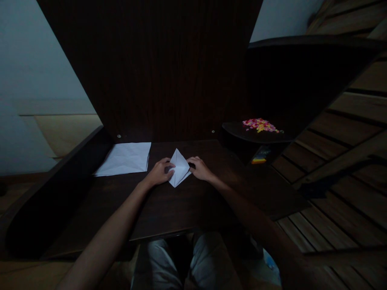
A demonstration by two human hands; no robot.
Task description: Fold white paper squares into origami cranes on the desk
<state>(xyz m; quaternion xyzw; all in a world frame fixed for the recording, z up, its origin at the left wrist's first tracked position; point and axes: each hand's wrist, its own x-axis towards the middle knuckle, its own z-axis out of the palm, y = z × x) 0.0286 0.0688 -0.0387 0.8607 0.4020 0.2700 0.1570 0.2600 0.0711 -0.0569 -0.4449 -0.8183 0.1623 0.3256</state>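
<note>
A folded sheet of white paper [180, 167], diamond-shaped with creases and layered edges at its lower right, is between my hands just above or on the dark desk. My left hand [160, 171] grips its left side, thumb on top and fingers behind. At the right corner, my right hand [200, 168] has its curled fingers closed on the paper's edge; the fingertips are partly hidden. Left of my left hand lies a stack of white paper sheets [125, 158].
The dark wooden desk [181, 213] has a tall back panel [157, 72] and a raised left side [54, 193]. On a rounded shelf [236, 131] at right sits a pile of small pink and yellow pieces [260, 125]. Wooden slats [347, 169] stand beyond the desk's right edge.
</note>
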